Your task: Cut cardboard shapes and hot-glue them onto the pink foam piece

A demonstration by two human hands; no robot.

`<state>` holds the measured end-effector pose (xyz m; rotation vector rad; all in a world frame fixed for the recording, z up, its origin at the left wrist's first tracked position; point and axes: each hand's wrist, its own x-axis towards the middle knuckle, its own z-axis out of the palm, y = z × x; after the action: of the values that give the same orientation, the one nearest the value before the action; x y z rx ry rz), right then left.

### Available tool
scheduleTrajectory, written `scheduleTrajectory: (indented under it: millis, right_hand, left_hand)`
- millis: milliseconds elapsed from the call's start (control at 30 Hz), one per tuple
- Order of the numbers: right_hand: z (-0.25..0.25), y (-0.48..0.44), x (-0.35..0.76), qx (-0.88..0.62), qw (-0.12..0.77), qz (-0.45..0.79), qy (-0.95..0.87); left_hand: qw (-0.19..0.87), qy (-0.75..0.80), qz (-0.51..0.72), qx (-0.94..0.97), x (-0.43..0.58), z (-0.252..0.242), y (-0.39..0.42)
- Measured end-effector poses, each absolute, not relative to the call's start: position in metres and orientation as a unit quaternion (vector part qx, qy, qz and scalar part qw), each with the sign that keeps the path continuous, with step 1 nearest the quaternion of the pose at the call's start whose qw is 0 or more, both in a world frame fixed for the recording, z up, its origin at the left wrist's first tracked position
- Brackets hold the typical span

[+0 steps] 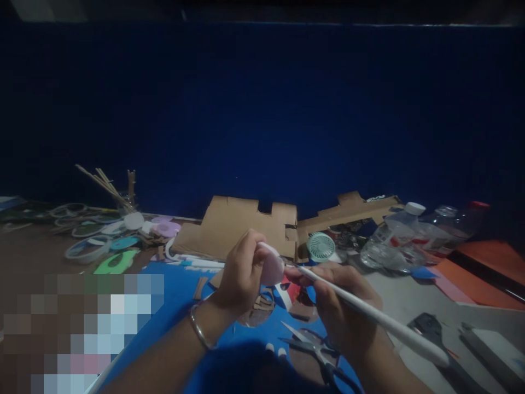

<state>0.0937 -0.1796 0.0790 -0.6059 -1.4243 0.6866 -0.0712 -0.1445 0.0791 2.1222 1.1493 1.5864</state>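
My left hand (241, 273) is closed around a small pale pink round piece (271, 269), held up above the table. My right hand (342, 306) grips a long white stick-like tool (369, 312), whose tip touches the pink piece. Both hands hover over a blue sheet (176, 295) with cut-out holes. A metal bangle sits on my left wrist. Scissors (315, 347) lie on the blue sheet just under my right hand.
Cardboard pieces (241, 224) lie behind the hands. A small mint fan (321, 247) and plastic bottles (394, 241) are at right, orange sheets (488, 268) further right. Coloured discs and rings (110, 241) and wooden sticks (104, 186) are at left. A dark blue wall stands behind.
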Motion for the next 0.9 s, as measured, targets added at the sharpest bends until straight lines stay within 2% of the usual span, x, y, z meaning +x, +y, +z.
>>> scheduleTrajectory:
  millis: [167,367,467,700,900]
  right_hand:
    - [0.082,-0.179,0.092,-0.271,0.679,0.29,-0.618]
    - [0.079,-0.18,0.089,-0.246,0.681,0.338,-0.602]
    - [0.077,-0.18,0.089,-0.23,0.697,0.309,-0.605]
    - [0.077,-0.178,0.097,-0.221,0.663,0.256,-0.667]
    - [0.071,-0.175,0.093,-0.213,0.684,0.289,-0.635]
  left_hand:
    - [0.12,0.399,0.528,0.74,-0.072,0.08,-0.147]
    - [0.109,0.394,0.527,0.746,-0.072,0.08,-0.147]
    - [0.109,0.391,0.531,0.744,-0.072,0.08,-0.146]
    - [0.1,0.396,0.528,0.745,-0.074,0.082,-0.147]
    - [0.102,0.408,0.522,0.742,-0.072,0.083,-0.148]
